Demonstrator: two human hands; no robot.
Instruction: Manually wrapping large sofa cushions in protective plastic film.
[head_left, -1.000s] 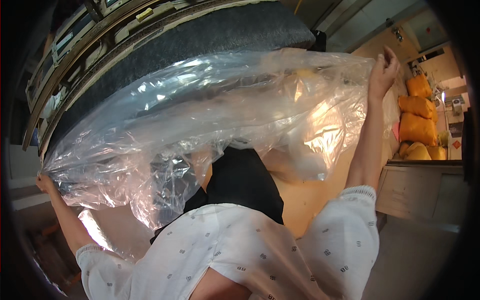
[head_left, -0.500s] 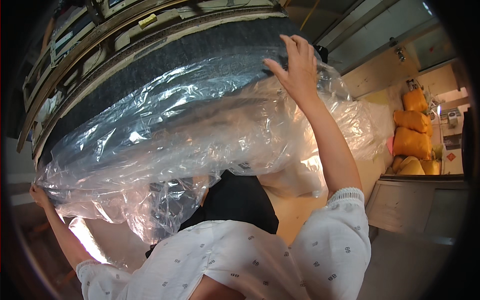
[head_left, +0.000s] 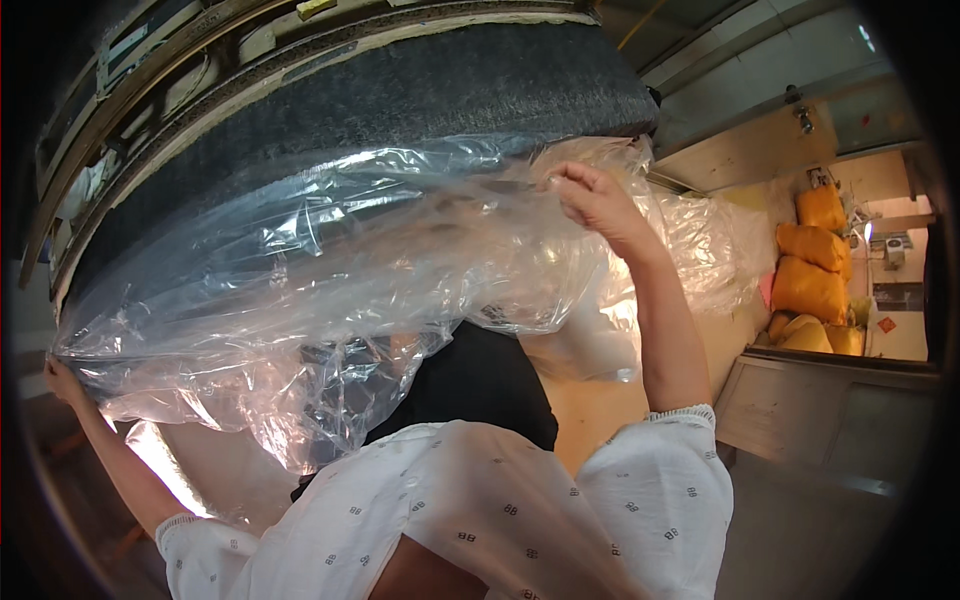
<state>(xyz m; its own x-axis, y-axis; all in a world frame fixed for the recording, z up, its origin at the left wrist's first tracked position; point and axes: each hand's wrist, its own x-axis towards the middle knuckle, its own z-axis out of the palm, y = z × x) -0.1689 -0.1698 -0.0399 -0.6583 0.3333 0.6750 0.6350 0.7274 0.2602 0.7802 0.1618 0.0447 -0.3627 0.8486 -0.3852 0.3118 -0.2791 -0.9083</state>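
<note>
A wide sheet of clear plastic film [head_left: 370, 265] lies crumpled and shiny over the near part of a dark, rough-textured surface [head_left: 400, 90] and hangs down toward my body. At the far left, my left hand [head_left: 66, 380] pinches the film's corner. My right hand [head_left: 598, 205] is closed in a pinch on the film toward the right end of the dark surface. Between the two hands the film is drawn out in long creases. Loose folds of it bunch beside my black-clothed lap.
Behind the dark surface runs a long machine frame [head_left: 150, 75] with rails. More film trails off to the right. Stuffed orange sacks [head_left: 808, 285] are piled at the right, above a grey metal cabinet [head_left: 800, 405]. A small yellow block [head_left: 316, 9] rests on the frame.
My right hand, open with fingers spread before, has come down nearer and closed on the film. More of the dark surface shows behind the film. My left hand keeps its hold.
</note>
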